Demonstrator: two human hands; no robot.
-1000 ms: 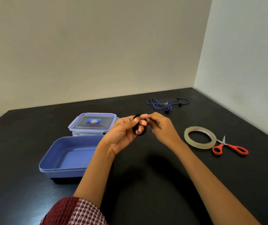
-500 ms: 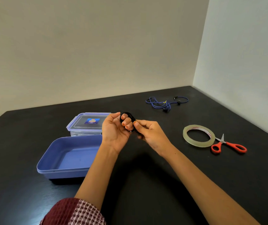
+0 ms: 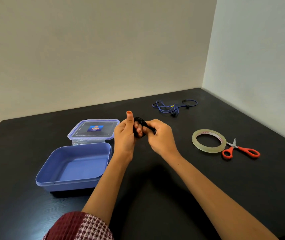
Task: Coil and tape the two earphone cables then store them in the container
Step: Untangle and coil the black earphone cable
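Above the middle of the black table [image 3: 173, 179], my left hand [image 3: 125, 135] holds a coiled black earphone cable [image 3: 140, 122] wound round its fingers, thumb pointing up. My right hand [image 3: 160, 135] pinches the same black cable from the right. A loose blue earphone cable [image 3: 173, 107] lies uncoiled at the back of the table. A roll of clear tape [image 3: 207, 140] lies flat to the right of my hands. An open blue container [image 3: 76, 168] sits at the left with nothing in it.
Orange-handled scissors [image 3: 240, 150] lie just right of the tape, blades touching the roll. A clear lidded box [image 3: 94, 131] with a blue-rimmed lid stands behind the blue container. Walls meet at the table's far right corner.
My left thumb has lifted off the coil and points up. Both hands have stayed together on the black cable, shifting only slightly over the table.
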